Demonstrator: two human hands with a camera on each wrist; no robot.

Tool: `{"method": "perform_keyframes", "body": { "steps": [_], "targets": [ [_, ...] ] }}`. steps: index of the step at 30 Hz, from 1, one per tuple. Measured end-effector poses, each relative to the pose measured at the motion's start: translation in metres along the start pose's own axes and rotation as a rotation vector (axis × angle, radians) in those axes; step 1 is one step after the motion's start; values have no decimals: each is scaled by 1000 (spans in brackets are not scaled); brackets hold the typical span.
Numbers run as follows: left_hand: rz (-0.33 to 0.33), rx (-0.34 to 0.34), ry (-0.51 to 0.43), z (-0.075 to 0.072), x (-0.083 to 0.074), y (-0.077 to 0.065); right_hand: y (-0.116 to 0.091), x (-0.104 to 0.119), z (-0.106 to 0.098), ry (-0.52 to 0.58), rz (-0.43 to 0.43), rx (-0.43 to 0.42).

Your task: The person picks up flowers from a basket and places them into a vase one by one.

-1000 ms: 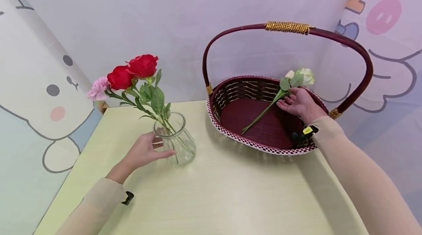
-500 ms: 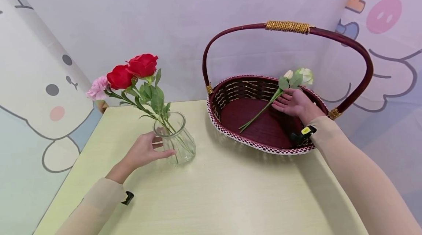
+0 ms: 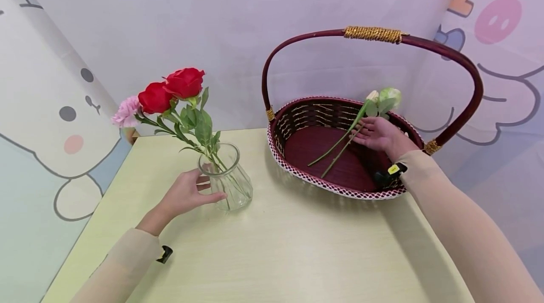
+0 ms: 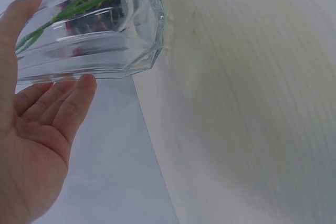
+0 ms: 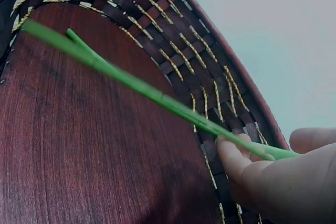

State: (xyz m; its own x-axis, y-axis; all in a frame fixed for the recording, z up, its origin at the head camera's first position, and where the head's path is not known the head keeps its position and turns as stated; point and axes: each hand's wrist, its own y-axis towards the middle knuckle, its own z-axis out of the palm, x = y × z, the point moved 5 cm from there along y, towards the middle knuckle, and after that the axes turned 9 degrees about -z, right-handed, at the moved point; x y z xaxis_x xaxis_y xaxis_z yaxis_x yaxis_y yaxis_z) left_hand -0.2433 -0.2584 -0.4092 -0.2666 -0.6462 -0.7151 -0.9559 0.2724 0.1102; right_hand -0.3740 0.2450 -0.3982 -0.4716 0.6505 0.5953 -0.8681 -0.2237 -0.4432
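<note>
My left hand (image 3: 183, 194) grips the glass vase (image 3: 239, 189), thumb on the near side and fingers on the far side. Two red roses (image 3: 184, 83) and a pink carnation (image 3: 126, 112) lean left out of it. In the left wrist view, green stems (image 4: 86, 8) show through the glass. Over the right part of the wicker basket (image 3: 331, 190), my right hand (image 3: 379, 136) holds a white flower (image 3: 390, 96) by its stem. A second stem with a cream bud (image 3: 373, 96) lies against it. In the right wrist view, the green stems (image 5: 157, 95) cross the fingers.
The basket's tall arched handle (image 3: 446, 49), wrapped in gold cord (image 3: 374, 34), rises above the right hand. Both vase and basket stand on a pale wooden table (image 3: 272, 256). A printed curtain (image 3: 229, 20) hangs close behind.
My right hand has moved slightly left and its fingers have come onto a stem. The two stems, together before, have spread apart, and the white flower has tipped lower. The left hand stays put.
</note>
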Motion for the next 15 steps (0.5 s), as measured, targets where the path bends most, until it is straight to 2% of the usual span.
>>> {"method": "perform_keyframes", "body": {
  "steps": [8,15],
  "targets": [
    [5,-4,-3,0,-1,-1,1,-6,3,-90,85,117],
    [-6,-6,-16,0,1,-1,5,-11,5,-148,76,196]
  ]
}}
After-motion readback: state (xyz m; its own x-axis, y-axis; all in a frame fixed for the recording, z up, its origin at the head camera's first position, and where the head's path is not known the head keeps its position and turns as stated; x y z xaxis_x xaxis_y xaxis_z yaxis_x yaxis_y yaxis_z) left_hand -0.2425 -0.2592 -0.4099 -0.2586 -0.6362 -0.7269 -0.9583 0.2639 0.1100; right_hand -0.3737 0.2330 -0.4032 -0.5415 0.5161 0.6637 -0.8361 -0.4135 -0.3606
